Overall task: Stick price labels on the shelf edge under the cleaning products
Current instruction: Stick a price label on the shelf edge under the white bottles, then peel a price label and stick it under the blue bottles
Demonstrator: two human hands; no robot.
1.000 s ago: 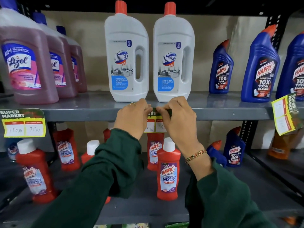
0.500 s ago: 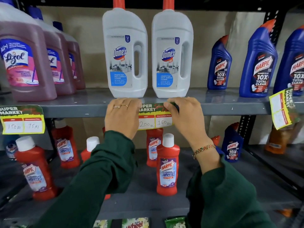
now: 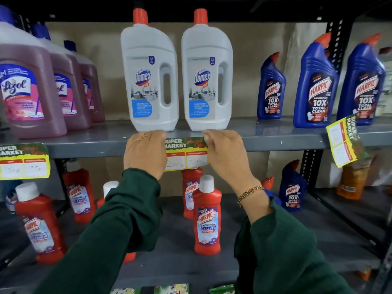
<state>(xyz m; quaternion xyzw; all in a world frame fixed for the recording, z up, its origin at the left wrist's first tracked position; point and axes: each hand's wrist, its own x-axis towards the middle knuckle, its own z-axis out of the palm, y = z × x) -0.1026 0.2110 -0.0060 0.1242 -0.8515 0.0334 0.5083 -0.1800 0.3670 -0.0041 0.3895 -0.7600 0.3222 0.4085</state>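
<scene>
A yellow and green price label lies flat against the grey shelf edge, right under two white Domex bottles. My left hand presses on the label's left end and covers it. My right hand presses on its right end, fingertips at the top corner. Another price label is stuck on the edge at the left under the pink Lizol bottles. A third label hangs tilted at the right under the blue Harpic bottles.
Red Harpic bathroom cleaner bottles stand on the lower shelf just below my hands. More blue Harpic bottles and an orange bottle stand lower right. A black perforated upright holds the shelves at the right.
The label was bunched between my fingertips; my hands have spread apart along the shelf edge, and the label now lies flat with its prices showing.
</scene>
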